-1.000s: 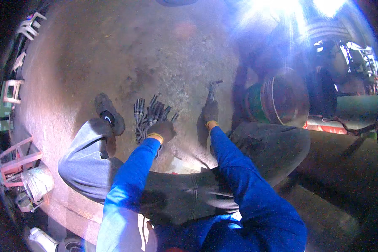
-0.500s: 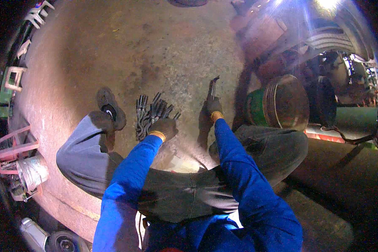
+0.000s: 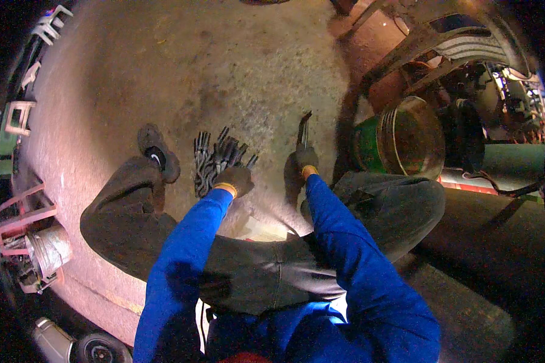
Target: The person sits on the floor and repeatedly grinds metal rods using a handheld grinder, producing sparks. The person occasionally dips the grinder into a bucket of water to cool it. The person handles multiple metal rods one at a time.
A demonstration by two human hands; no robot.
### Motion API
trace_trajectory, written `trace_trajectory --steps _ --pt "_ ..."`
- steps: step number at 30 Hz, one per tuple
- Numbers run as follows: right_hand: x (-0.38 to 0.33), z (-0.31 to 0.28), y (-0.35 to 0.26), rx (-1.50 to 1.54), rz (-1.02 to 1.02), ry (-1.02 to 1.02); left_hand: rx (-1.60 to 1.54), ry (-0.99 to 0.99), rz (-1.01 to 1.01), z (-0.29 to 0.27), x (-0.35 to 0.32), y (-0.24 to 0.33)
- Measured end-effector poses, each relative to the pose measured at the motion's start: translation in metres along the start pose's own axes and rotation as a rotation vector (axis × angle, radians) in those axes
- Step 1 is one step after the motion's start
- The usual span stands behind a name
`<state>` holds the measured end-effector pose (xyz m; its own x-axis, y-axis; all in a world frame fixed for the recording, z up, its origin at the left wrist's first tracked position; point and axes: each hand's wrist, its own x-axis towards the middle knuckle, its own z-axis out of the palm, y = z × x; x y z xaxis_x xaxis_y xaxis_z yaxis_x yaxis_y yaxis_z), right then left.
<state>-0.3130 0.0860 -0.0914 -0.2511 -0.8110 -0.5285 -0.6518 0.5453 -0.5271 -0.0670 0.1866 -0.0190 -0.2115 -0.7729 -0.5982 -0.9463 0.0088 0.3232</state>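
My left hand, in a dark glove with a yellow cuff, is closed at the near right edge of a pile of dark metal rods. Its fingers point away from me and blend into shadow, so what they grip is hidden. One rod end sticks out just beyond it. To the right, my right hand, gloved alike, is wrapped round a slim dark metal tool. The tool points away from me over the floor, and its far tip bends to the right. Its exact kind does not show.
A green bucket lies on its side by my right knee. Dark machine parts and a big pipe fill the right. My left shoe is beside the rods. A red metal frame and white plastic stools stand far left.
Both hands keep nearly the same place and grip. The view has shifted slightly. Bright light on my left trouser leg and the glare at the upper right are gone.
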Motion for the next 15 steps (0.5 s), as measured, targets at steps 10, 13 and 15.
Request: trace_trajectory --steps 10,13,15 --pt "-0.054 0.005 0.005 -0.031 0.03 -0.082 0.047 0.003 0.053 0.035 0.019 -0.013" --pt "-0.068 0.004 -0.007 -0.072 -0.034 -0.019 0.101 -0.005 0.046 0.039 0.018 -0.016" --pt "-0.068 -0.002 -0.009 -0.026 -0.105 0.001 0.109 0.012 0.043 0.041 0.02 -0.017"
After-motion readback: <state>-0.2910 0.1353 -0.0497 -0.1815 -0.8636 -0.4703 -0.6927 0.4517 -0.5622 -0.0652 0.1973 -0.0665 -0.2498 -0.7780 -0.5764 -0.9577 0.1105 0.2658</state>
